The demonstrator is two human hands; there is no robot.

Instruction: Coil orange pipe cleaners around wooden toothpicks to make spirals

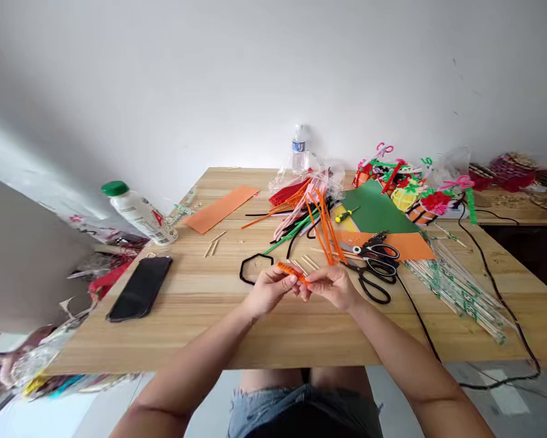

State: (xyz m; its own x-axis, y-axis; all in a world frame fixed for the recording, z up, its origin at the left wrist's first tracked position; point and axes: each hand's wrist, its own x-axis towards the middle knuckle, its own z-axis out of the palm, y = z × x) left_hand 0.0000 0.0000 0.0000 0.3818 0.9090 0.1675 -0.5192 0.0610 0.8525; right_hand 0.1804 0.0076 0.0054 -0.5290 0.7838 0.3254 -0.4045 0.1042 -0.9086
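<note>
Near the middle of the wooden table, my left hand [271, 291] pinches the left end of a short orange fuzzy piece [288, 269]. My right hand [334, 287] closes on the right end of the same piece, its fingertips almost touching those of the left. Short wooden sticks [310, 262] lie just beyond the hands. A black hexagonal loop [241, 267] rests left of them. Orange pipe cleaners [330, 228] spread out behind the right hand, and black-handled scissors [374, 286] lie to its right.
A phone [140, 288] and a white bottle with a green cap [139, 213] stand at left. Orange paper [221, 209], green paper [378, 207] and a yellow screwdriver [345, 215] lie farther back. Wrapped sticks [465, 292] and a black cable [496, 289] are at right, near colourful crafts [405, 198].
</note>
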